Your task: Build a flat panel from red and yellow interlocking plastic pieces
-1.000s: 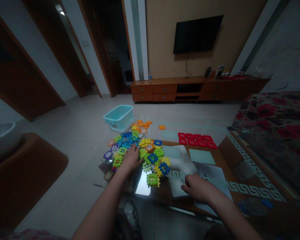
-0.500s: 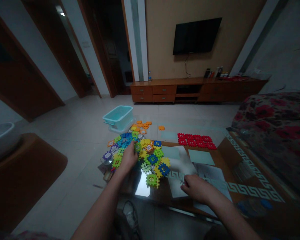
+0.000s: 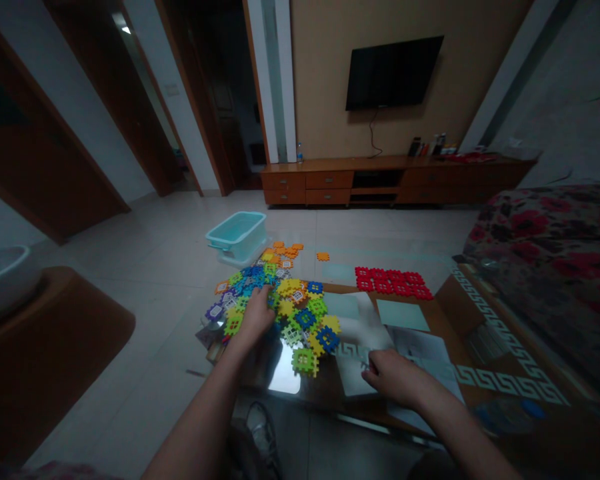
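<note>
My left hand (image 3: 259, 312) reaches into a heap of colourful plastic interlocking tiles (image 3: 305, 317), over its blue and green part. Its forefinger is stretched forward and its thumb stands apart. The other fingers are partly hidden, and no tile shows clearly in its grasp. To the right, my right hand (image 3: 391, 373) is curled into a loose fist above the glass table (image 3: 353, 373), apart from the tiles, with nothing visible in it. A single green tile (image 3: 305, 361) lies at the heap's near edge, between the hands.
Red tiles (image 3: 393, 283) lie in a block on the far right of the table. Orange tiles (image 3: 287, 251) are spread at the back, one apart. A light-blue plastic tub (image 3: 237, 230) stands at the far left. A flowered sofa (image 3: 555, 220) borders the right side.
My left hand has shifted very slightly within the heap, its fingertips a little lower. My right hand and the tiles look the same.
</note>
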Demonstrator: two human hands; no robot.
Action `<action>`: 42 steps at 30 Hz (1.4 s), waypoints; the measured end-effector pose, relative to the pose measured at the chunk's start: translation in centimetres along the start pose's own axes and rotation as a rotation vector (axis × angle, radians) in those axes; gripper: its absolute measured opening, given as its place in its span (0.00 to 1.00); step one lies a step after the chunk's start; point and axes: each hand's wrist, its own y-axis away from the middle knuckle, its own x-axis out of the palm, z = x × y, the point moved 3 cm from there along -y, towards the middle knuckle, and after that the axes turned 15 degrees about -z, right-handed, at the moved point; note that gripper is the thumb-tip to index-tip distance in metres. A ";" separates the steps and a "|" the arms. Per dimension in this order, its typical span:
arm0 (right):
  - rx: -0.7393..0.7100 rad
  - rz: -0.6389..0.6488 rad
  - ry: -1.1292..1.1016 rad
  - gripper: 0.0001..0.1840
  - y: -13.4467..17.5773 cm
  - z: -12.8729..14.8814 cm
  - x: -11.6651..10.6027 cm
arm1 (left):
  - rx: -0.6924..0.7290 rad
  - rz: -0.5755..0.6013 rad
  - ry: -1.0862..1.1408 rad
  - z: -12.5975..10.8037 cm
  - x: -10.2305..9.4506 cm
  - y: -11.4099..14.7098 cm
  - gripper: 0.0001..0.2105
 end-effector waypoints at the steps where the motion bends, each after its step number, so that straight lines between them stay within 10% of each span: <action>1: 0.002 0.003 -0.002 0.16 0.0 0.0 0.1 | 0.008 0.025 -0.016 0.0 0.1 0.1 0.32; 26: -0.013 0.000 0.006 0.17 -0.2 -0.2 0.3 | 0.076 0.080 -0.189 0.7 0.6 0.4 0.29; 42: 0.002 -0.002 -0.010 0.16 -0.2 -0.2 0.4 | 0.445 0.192 -0.047 -1.7 2.6 1.8 0.26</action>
